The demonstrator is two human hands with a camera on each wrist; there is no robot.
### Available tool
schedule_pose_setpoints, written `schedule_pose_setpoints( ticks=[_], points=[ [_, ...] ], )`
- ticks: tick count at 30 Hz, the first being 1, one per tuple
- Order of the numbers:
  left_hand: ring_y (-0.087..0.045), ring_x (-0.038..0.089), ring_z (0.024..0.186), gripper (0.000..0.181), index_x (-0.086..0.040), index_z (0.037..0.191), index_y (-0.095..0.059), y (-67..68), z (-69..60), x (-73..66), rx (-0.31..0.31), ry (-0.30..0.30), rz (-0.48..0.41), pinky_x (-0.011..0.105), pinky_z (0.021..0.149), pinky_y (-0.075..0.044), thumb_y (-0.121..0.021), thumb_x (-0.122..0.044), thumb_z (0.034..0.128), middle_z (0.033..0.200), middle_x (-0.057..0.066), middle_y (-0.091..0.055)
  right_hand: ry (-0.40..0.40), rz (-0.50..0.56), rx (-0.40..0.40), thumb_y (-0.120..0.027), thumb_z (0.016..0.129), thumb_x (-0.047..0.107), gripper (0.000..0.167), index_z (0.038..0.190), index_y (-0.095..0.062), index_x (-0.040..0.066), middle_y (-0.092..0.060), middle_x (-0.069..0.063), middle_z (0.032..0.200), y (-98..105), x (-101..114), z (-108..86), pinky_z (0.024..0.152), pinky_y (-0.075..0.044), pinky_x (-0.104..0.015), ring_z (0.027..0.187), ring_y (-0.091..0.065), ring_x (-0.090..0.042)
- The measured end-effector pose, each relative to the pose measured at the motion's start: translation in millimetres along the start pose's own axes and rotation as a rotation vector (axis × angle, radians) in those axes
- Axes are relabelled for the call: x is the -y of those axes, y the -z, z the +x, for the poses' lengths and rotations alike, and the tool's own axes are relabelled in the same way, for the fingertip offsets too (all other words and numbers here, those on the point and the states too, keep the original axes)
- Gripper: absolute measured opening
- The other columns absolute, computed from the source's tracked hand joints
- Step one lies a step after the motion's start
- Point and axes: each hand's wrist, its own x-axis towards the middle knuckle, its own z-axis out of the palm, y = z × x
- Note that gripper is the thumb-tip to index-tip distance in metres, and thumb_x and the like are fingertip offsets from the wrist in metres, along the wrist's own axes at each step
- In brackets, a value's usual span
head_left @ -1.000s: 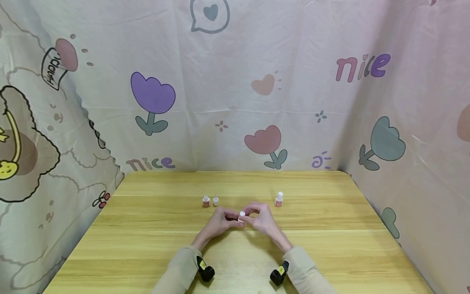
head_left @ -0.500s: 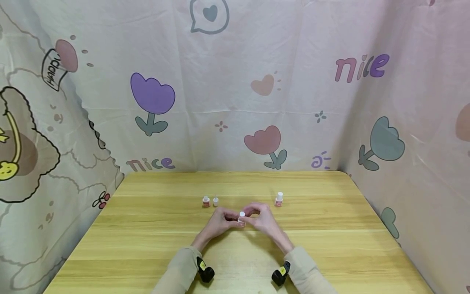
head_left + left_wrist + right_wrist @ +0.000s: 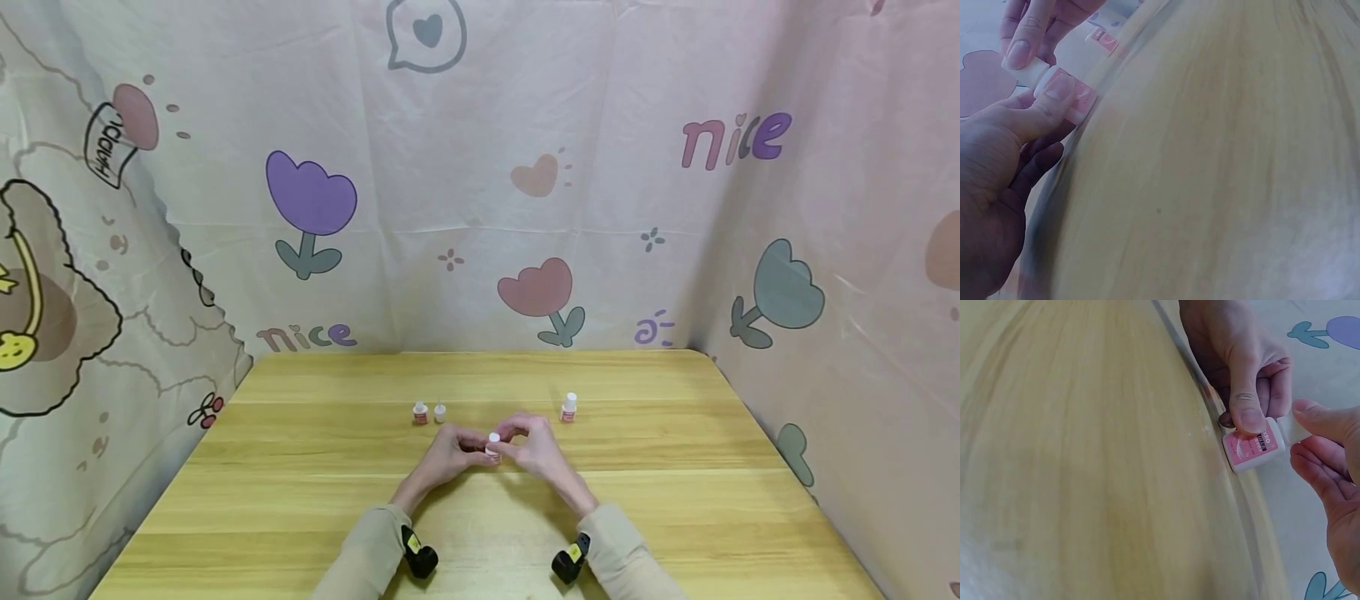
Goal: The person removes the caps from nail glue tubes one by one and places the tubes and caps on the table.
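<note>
My left hand [image 3: 446, 457] grips the body of a small white bottle with a pink label [image 3: 1247, 449], thumb across the label. With thumb and fingers, my right hand [image 3: 540, 452] pinches the white cap [image 3: 1032, 71] at the bottle's top. Both hands meet over the middle of the table, and the bottle looks upright in the head view. Whether the cap is loose or tight cannot be seen.
Behind my left hand stands a similar bottle [image 3: 420, 414], with a separate white cap [image 3: 440, 414] carrying a thin upright tip beside it. A capped bottle [image 3: 568, 408] stands behind my right hand. Printed cloth [image 3: 450, 308] hangs around the wooden table [image 3: 300, 500].
Both hands keep their hold on the bottle and its cap. My right wrist shifts only very slightly, and the head view tilts a little.
</note>
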Motion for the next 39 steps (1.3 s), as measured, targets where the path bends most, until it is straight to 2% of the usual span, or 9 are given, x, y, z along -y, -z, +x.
schedule_pose_setpoints(
  ticks=[13,16,20,24,28,31,36,39],
  points=[
    [-0.076,0.013,0.086,0.019,-0.007,0.103,-0.079,0.4,1.0,-3.2,0.017,-0.008,0.019,0.021,0.079,-0.058,-0.080,-0.011,0.0846,0.098,0.011,-0.079,0.092,-0.049,0.006,-0.081,0.080,0.002,0.013,0.091,-0.075,0.006,-0.072,-0.004,0.081,-0.3,-3.9,-1.8,0.086,-0.060,-0.030,0.080,-0.068,-0.013],
    [-0.075,0.010,0.085,0.020,-0.007,0.103,-0.079,0.2,1.2,-2.3,0.014,-0.007,0.014,0.021,0.078,-0.058,-0.080,-0.012,0.0843,0.098,0.012,-0.079,0.132,-0.041,0.003,-0.081,0.080,0.001,0.014,0.092,-0.075,0.004,-0.072,-0.005,0.082,-0.6,-5.9,-2.0,0.086,-0.060,-0.030,0.079,-0.068,-0.015],
    [-0.074,0.009,0.083,0.019,-0.007,0.102,-0.079,-0.6,0.7,-1.7,-0.005,-0.001,0.019,0.020,0.076,-0.058,-0.081,-0.012,0.0833,0.096,0.011,-0.080,0.171,-0.007,-0.003,-0.081,0.080,-0.001,0.015,0.093,-0.074,0.001,-0.071,-0.009,0.082,-1.6,-6.8,-2.6,0.080,-0.062,-0.032,0.077,-0.069,-0.018],
    [-0.075,0.012,0.081,0.018,-0.008,0.099,-0.080,-1.6,-0.2,-1.5,-0.025,0.012,0.007,0.020,0.073,-0.058,-0.083,-0.012,0.0823,0.094,0.011,-0.080,0.116,0.012,-0.014,-0.083,0.079,0.002,0.016,0.091,-0.072,0.001,-0.072,-0.012,0.082,-3.0,-4.9,-2.9,0.073,-0.062,-0.037,0.075,-0.070,-0.018],
    [-0.076,0.017,0.081,0.017,-0.007,0.099,-0.080,-2.3,-0.9,-1.0,-0.023,0.014,-0.018,0.020,0.072,-0.058,-0.083,-0.012,0.0822,0.093,0.013,-0.079,0.041,0.010,-0.020,-0.083,0.079,-0.001,0.016,0.089,-0.071,-0.004,-0.072,-0.018,0.082,-4.0,-0.1,-2.4,0.073,-0.062,-0.045,0.075,-0.071,-0.024],
    [-0.077,0.020,0.082,0.017,-0.006,0.099,-0.080,-2.3,-0.9,-0.4,-0.015,0.009,-0.026,0.021,0.072,-0.058,-0.082,-0.011,0.0829,0.093,0.014,-0.079,0.039,0.000,-0.024,-0.081,0.078,-0.006,0.014,0.088,-0.071,-0.008,-0.072,-0.022,0.081,-2.5,10.5,-2.4,0.072,-0.061,-0.049,0.073,-0.070,-0.029],
    [-0.077,0.021,0.084,0.017,-0.005,0.100,-0.080,-1.7,-0.4,0.2,-0.006,-0.004,-0.030,0.021,0.073,-0.059,-0.081,-0.011,0.0841,0.093,0.014,-0.079,0.061,-0.019,-0.016,-0.080,0.078,-0.008,0.012,0.085,-0.071,-0.010,-0.071,-0.022,0.078,3.4,32.3,-3.0,0.072,-0.061,-0.047,0.072,-0.069,-0.029],
    [-0.077,0.020,0.085,0.017,-0.005,0.100,-0.079,-1.1,-0.3,-0.2,0.001,-0.011,-0.026,0.021,0.075,-0.059,-0.080,-0.011,0.0845,0.094,0.014,-0.079,0.052,-0.036,-0.016,-0.080,0.078,-0.008,0.010,0.085,-0.072,-0.008,-0.070,-0.020,0.078,1.2,25.4,-2.7,0.074,-0.060,-0.046,0.074,-0.068,-0.030]
  ],
)
